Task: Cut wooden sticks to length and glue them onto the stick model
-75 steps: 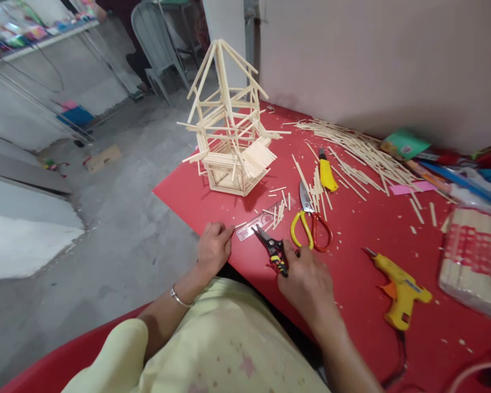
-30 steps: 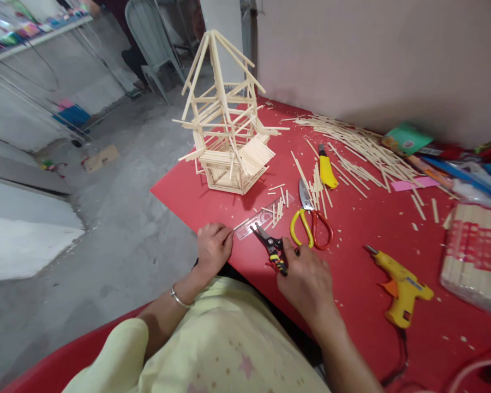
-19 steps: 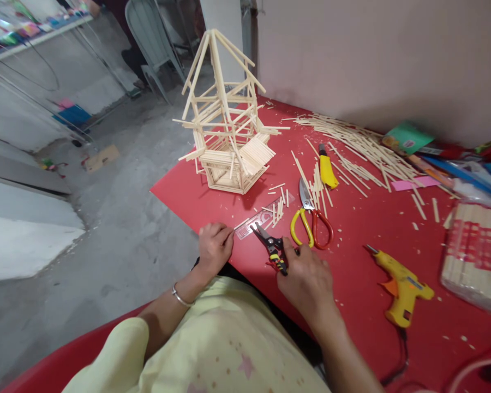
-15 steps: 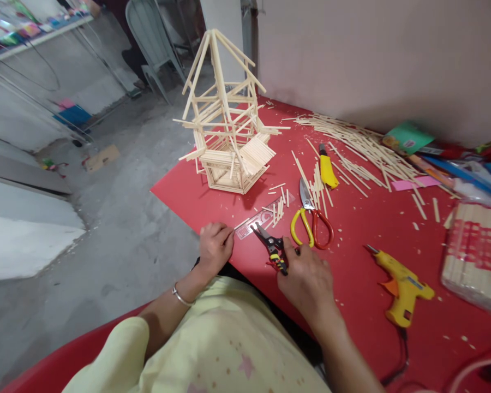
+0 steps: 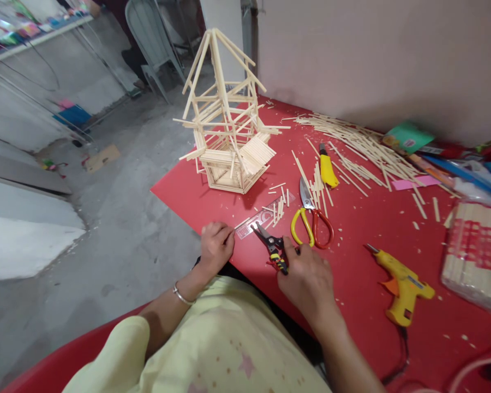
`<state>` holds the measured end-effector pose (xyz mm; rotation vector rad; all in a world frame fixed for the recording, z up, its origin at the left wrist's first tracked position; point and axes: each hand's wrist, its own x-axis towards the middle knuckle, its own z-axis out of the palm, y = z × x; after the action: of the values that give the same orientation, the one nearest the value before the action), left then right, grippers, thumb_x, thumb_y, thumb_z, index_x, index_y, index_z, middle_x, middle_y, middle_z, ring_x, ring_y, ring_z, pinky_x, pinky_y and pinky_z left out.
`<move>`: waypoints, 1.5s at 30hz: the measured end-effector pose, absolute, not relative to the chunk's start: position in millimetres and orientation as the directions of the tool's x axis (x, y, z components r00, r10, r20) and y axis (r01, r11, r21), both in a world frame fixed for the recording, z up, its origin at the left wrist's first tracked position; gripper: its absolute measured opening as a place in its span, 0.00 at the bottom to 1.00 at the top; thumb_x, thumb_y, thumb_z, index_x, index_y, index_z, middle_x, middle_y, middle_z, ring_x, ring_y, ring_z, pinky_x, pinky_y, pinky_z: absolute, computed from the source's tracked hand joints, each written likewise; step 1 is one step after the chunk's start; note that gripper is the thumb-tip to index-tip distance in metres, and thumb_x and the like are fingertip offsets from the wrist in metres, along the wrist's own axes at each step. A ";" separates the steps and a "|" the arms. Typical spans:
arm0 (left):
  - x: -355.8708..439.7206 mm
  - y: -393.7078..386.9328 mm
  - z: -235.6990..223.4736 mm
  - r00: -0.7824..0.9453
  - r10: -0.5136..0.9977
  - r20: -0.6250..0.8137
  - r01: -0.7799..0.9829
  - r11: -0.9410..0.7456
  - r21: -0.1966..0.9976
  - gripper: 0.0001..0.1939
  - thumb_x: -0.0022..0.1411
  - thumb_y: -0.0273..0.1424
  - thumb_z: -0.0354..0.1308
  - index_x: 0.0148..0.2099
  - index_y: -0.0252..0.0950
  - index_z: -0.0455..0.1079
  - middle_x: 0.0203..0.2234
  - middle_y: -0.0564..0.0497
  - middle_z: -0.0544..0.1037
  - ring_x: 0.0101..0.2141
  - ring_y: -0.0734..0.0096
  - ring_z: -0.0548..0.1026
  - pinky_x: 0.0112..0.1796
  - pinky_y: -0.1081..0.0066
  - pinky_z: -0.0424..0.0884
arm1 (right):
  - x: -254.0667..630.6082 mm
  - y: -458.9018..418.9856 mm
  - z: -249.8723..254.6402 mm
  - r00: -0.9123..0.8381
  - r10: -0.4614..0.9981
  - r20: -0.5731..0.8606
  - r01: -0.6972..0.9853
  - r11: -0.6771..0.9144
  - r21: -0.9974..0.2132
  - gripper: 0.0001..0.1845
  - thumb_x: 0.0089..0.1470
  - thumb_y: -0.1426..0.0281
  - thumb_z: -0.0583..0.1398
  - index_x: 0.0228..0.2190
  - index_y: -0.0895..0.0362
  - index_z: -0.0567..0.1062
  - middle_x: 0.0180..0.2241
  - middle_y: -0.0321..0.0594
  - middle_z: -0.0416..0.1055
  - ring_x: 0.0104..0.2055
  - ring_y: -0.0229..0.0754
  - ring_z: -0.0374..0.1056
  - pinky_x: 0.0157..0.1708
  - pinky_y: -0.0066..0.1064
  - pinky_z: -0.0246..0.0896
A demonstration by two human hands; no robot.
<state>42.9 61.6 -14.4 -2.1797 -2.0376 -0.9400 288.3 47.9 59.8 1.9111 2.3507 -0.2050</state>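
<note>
The left hand (image 5: pixel 217 245) pinches a slim pale wooden stick (image 5: pixel 242 222) beside a clear plastic ruler (image 5: pixel 243 233) on the red table (image 5: pixel 180 187). The right hand (image 5: pixel 309 274) is wrapped around black-and-yellow metal cutters (image 5: pixel 273 244), blades parted towards the ruler.

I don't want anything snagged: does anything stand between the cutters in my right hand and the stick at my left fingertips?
Nothing visible stands between the cutters and the stick; the clear ruler lies flat, apparently beneath the cutters' tips.

Single head-worn camera; faces forward, down over hands (image 5: pixel 306 275), red table (image 5: pixel 360 273); near.
</note>
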 end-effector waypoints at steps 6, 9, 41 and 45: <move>42.6 61.6 -14.5 -0.023 0.902 0.432 0.907 -0.163 0.389 0.09 0.67 0.31 0.56 0.38 0.39 0.78 0.33 0.46 0.79 0.36 0.63 0.74 0.39 0.61 0.66 | 288.0 47.9 60.4 -0.207 0.963 -0.171 0.978 0.203 -0.043 0.34 0.56 0.67 0.58 0.63 0.57 0.64 0.42 0.52 0.70 0.43 0.55 0.69 0.38 0.41 0.56; 42.8 61.9 -14.0 -0.030 0.908 0.418 0.908 -0.151 0.392 0.09 0.67 0.31 0.56 0.38 0.39 0.78 0.33 0.46 0.79 0.36 0.62 0.74 0.39 0.61 0.66 | 288.9 47.4 59.2 -0.210 0.964 -0.162 0.978 0.204 -0.050 0.34 0.57 0.67 0.58 0.64 0.57 0.64 0.42 0.51 0.70 0.43 0.55 0.68 0.38 0.41 0.56; 39.8 62.1 -9.5 0.043 0.902 0.431 0.943 -0.178 0.280 0.09 0.67 0.31 0.56 0.39 0.38 0.79 0.33 0.45 0.79 0.35 0.60 0.72 0.37 0.61 0.61 | 290.7 45.7 56.9 -0.226 0.965 -0.130 0.973 0.218 -0.075 0.34 0.56 0.67 0.58 0.64 0.58 0.64 0.43 0.54 0.70 0.43 0.56 0.68 0.38 0.42 0.57; 35.5 64.9 -10.5 0.044 0.902 0.430 0.944 -0.178 0.278 0.09 0.68 0.32 0.56 0.39 0.38 0.78 0.34 0.45 0.79 0.36 0.60 0.72 0.38 0.60 0.61 | 291.8 47.2 56.9 -0.216 0.965 -0.152 0.975 0.204 -0.088 0.34 0.56 0.68 0.59 0.64 0.57 0.64 0.43 0.54 0.70 0.43 0.56 0.68 0.38 0.42 0.58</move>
<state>35.5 64.9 -10.5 -2.2101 -1.9598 -0.8043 291.8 47.2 56.9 1.9263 2.3880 -0.2527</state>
